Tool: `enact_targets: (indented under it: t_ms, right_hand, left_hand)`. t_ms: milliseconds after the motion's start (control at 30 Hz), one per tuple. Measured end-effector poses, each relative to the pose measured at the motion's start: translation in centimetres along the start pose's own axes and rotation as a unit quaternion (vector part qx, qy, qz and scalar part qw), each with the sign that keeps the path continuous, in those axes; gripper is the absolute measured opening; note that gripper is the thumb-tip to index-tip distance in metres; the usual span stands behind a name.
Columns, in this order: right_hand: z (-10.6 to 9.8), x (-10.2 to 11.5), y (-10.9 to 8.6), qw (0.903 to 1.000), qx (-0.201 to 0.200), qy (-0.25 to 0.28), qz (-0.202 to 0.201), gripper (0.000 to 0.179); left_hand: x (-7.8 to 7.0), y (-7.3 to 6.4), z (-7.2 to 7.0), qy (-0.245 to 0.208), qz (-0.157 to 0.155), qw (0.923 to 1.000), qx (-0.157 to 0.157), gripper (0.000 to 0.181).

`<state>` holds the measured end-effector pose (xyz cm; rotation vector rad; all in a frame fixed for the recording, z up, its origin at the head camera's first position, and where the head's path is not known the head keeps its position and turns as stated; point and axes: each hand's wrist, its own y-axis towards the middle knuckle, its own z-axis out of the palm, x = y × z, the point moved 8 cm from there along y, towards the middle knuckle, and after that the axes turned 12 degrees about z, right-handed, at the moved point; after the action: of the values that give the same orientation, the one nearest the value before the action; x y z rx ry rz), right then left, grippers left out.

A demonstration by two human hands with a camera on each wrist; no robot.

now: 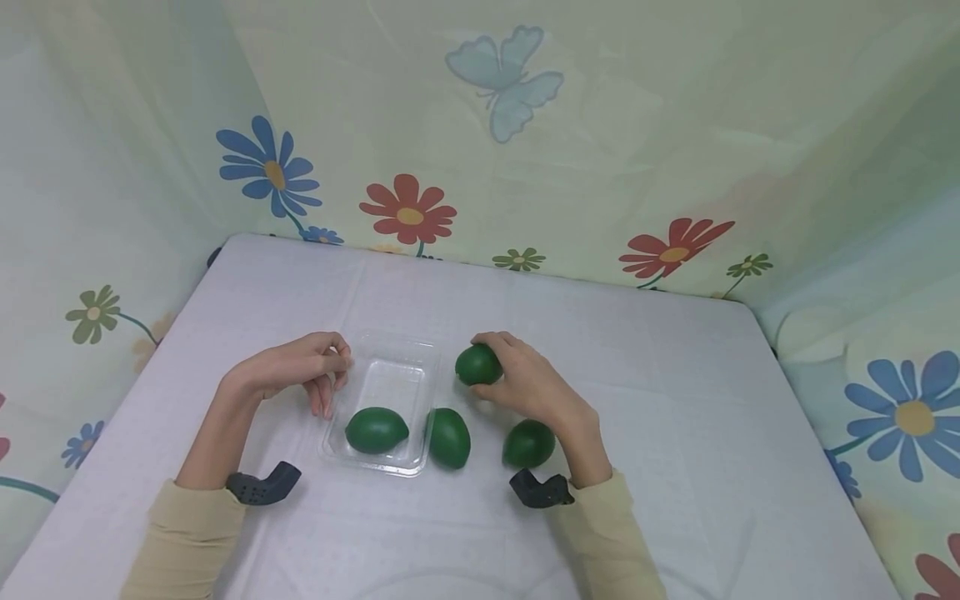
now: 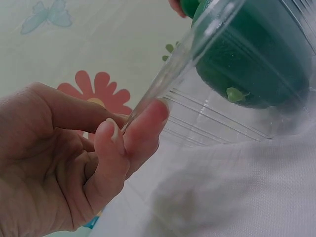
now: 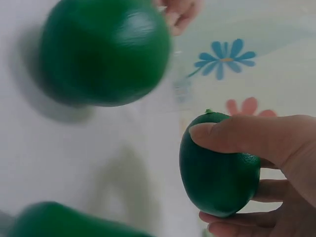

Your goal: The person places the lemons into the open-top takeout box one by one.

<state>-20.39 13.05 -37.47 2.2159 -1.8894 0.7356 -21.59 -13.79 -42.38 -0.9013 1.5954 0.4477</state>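
Note:
A clear plastic container [image 1: 392,387] lies on the white cloth with one green lime [image 1: 377,430] in its near end. At its left side, my left hand [image 1: 303,367] pinches the thin rim [image 2: 157,89] between thumb and fingers, as the left wrist view shows. To the right of the container my right hand [image 1: 534,385] holds another lime [image 3: 219,165], its thumb on one side and fingers round the other. A lime [image 1: 452,439] lies right at the container's right edge. Under the right wrist sits one more lime [image 1: 528,443].
A white cloth [image 1: 675,467] covers the table. Hanging sheets printed with flowers [image 1: 408,212] and a butterfly [image 1: 506,79] enclose its back and sides. Each wrist wears a dark camera mount [image 1: 264,484], and both arms reach in from the near edge.

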Motion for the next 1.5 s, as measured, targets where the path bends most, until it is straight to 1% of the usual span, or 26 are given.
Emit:
enact_targets:
  t_ms: [133, 233, 300, 433, 500, 567, 633, 700, 833, 933, 1067, 1200, 1333, 1500]
  right_hand:
    - [-1.5, 1.4, -1.0, 0.9992, -0.027, 0.000, -0.029, 0.065]
    - [-2.0, 3.0, -1.6, 0.9961, -0.054, 0.002, -0.069, 0.064]
    - [-2.1, 4.2, -2.1, 0.9915, -0.077, 0.004, -0.106, 0.064]
    - [-1.5, 6.4, -2.6, 0.9771, -0.115, 0.000, -0.179, 0.063]
    - [-1.0, 7.2, -2.8, 0.9709, -0.127, -0.004, -0.203, 0.063]
    - [-0.4, 7.9, -2.7, 0.9679, -0.132, -0.009, -0.214, 0.063]
    - [0.3, 8.5, -2.3, 0.9684, -0.126, -0.012, -0.215, 0.064]
    - [1.1, 9.2, -1.7, 0.9719, -0.112, -0.021, -0.206, 0.064]
    - [2.8, 10.2, 0.1, 0.9811, -0.066, -0.046, -0.176, 0.065]
    - [3.9, 10.8, 1.1, 0.9841, -0.034, -0.074, -0.157, 0.065]
    - [5.3, 11.2, 2.1, 0.9823, -0.006, -0.120, -0.144, 0.063]
    - [6.3, 11.4, 2.9, 0.9792, 0.012, -0.152, -0.134, 0.061]
    - [7.2, 11.4, 3.4, 0.9780, 0.028, -0.168, -0.120, 0.062]
    - [7.7, 11.2, 3.7, 0.9790, 0.037, -0.163, -0.116, 0.062]
  left_hand:
    - [-0.1, -0.2, -0.3, 0.002, -0.002, 1.0000, -0.002, 0.024]
    - [-0.2, -0.3, -0.4, 0.001, 0.000, 1.0000, -0.004, 0.024]
    - [-0.2, -0.3, -0.5, 0.001, 0.002, 1.0000, -0.004, 0.024]
    - [0.0, -0.3, -0.5, 0.001, 0.002, 1.0000, -0.004, 0.022]
    - [0.0, -0.3, -0.5, 0.001, 0.005, 1.0000, -0.004, 0.021]
    - [0.1, -0.2, -0.5, 0.001, 0.006, 1.0000, -0.002, 0.021]
    - [0.2, -0.1, -0.4, 0.000, 0.006, 1.0000, -0.001, 0.021]
    - [0.2, 0.0, -0.3, -0.002, 0.007, 1.0000, 0.001, 0.021]
    - [0.2, 0.1, -0.2, -0.005, 0.013, 0.9999, 0.002, 0.023]
    - [0.1, 0.3, 0.0, -0.009, 0.017, 0.9998, 0.003, 0.022]
    - [0.0, 0.3, 0.1, -0.010, 0.024, 0.9996, 0.006, 0.020]
    - [-0.2, 0.3, 0.1, -0.009, 0.030, 0.9995, 0.006, 0.018]
    - [-0.3, 0.2, 0.2, -0.008, 0.029, 0.9995, 0.008, 0.019]
    - [-0.2, 0.0, 0.2, -0.010, 0.027, 0.9996, 0.004, 0.019]
